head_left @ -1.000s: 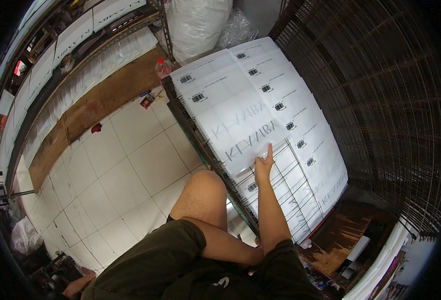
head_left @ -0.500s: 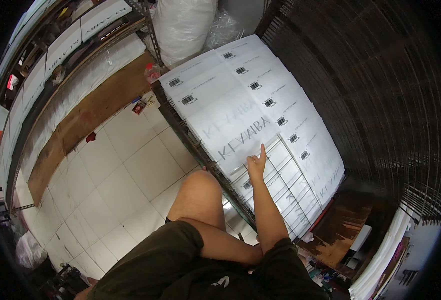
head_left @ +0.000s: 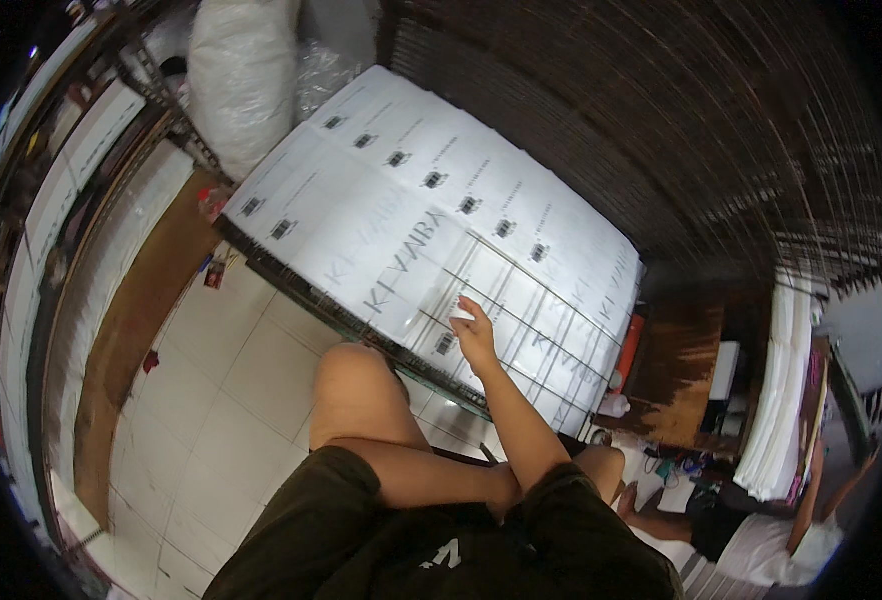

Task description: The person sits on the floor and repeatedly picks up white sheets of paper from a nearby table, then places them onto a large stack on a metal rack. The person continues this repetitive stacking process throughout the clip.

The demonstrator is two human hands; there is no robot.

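Observation:
My right hand (head_left: 473, 335) is over the near part of a wire drying rack (head_left: 506, 285), thumb and forefinger apart, the other fingers curled. Nothing shows in its grip, and I cannot tell whether it touches the wires. White printed sheets (head_left: 361, 245) overlap across the rack, with dark lettering and small black printed blocks. The nearest sheet edge lies just left of and beyond the hand. More white print shows beneath the bare wire grid. My left forearm (head_left: 431, 475) crosses my lap toward the right elbow, and its hand is hidden there.
Dark wire racks (head_left: 611, 100) stand raised behind the sheets. Tall white plastic-wrapped bundle (head_left: 241, 85) stands at far left, beside shelving (head_left: 146, 240) along the left. A brown wooden board (head_left: 676, 350) and a stack of white material (head_left: 781, 390) are right. Another person (head_left: 761, 545) is at lower right.
The head view has turned, so the rack appears further left and another person is in view at lower right. My right hand has drawn off the nearest sheet edge, its forefinger now more bent.

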